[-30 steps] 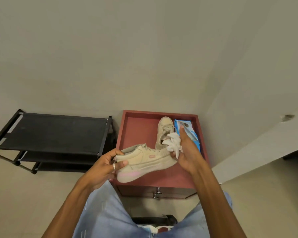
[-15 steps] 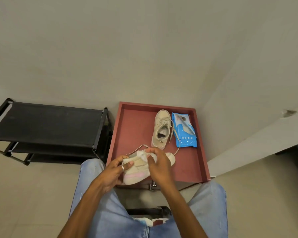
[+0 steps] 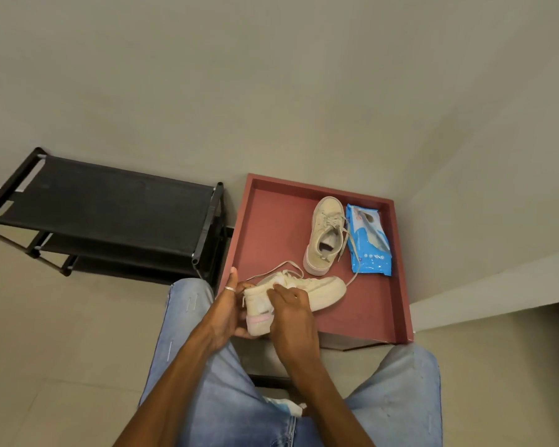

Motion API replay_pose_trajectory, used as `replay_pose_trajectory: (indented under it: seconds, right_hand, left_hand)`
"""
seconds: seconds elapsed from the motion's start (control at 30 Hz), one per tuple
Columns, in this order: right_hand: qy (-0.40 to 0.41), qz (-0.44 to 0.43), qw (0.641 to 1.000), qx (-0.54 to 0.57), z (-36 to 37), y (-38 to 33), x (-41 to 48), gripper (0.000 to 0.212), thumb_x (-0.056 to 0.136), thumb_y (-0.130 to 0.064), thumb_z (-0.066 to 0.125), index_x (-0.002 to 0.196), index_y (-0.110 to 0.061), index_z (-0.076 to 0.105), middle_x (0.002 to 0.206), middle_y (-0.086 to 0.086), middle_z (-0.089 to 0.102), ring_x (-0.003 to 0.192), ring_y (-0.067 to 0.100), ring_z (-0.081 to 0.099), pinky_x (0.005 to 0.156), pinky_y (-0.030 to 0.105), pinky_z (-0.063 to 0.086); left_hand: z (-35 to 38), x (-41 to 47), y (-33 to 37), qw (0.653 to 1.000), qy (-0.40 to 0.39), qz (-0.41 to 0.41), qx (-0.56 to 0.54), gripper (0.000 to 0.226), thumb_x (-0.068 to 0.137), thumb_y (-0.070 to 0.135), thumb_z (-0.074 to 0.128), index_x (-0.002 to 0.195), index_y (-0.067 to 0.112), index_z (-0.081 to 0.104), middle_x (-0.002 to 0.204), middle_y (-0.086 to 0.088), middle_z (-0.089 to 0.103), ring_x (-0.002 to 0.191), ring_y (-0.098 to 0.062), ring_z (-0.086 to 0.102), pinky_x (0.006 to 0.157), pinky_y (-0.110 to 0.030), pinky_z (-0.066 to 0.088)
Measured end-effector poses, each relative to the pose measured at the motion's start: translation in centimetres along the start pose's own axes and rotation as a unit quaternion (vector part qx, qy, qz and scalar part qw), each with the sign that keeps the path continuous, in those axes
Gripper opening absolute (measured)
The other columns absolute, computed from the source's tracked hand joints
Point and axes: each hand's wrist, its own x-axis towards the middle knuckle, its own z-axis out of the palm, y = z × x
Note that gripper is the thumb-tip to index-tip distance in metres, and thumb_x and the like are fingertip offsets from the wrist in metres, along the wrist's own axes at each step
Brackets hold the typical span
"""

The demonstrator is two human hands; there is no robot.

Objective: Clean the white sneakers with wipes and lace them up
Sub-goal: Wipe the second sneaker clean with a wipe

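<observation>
Here, item one: a cream sneaker [image 3: 317, 293] on its side above the red tray's [image 3: 397, 285] near edge, my left hand [image 3: 226, 312] gripping its heel, my right hand [image 3: 288, 312] pressing a white wipe [image 3: 279, 280] against its upper. Item two: second sneaker [image 3: 325, 233] resting upright in the tray, touching a blue wipes pack [image 3: 370, 241] on its right.

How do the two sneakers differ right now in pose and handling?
The held sneaker lies tilted on its side between the left hand and the right hand, a white wipe against it. The other sneaker stands upright and untouched on the red tray. Both are cream with loose laces.
</observation>
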Motion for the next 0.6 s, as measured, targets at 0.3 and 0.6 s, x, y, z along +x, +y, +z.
replay_pose_trajectory:
  seconds: [0.3, 0.6]
  right_hand:
    - [-0.015, 0.012, 1.000, -0.022, 0.4, -3.3, -0.2, 0.043, 0.083, -0.027, 0.067, 0.120, -0.006, 0.059, 0.113, 0.009, 0.057, 0.100, 0.024, 0.053, 0.079, 0.032, 0.052]
    - [0.005, 0.081, 0.997, 0.014, 0.6, -3.0, 2.6, 0.017, 0.087, -0.003, 0.061, 0.101, -0.001, 0.069, 0.101, 0.014, 0.063, 0.091, 0.029, 0.061, 0.071, 0.034, 0.053]
  left_hand:
    - [-0.1, 0.2, -0.5, 1.000, 0.012, 0.007, 0.000, 0.083, 0.084, 0.084, 0.028, 0.108, 0.017, 0.070, 0.097, -0.010, 0.077, 0.090, -0.025, 0.072, 0.057, -0.038, 0.059]
    - [-0.2, 0.5, -0.7, 1.000, -0.002, 0.020, 0.002, 0.082, 0.081, 0.086, 0.027, 0.088, 0.022, 0.077, 0.095, -0.008, 0.077, 0.087, -0.024, 0.073, 0.069, -0.039, 0.057]
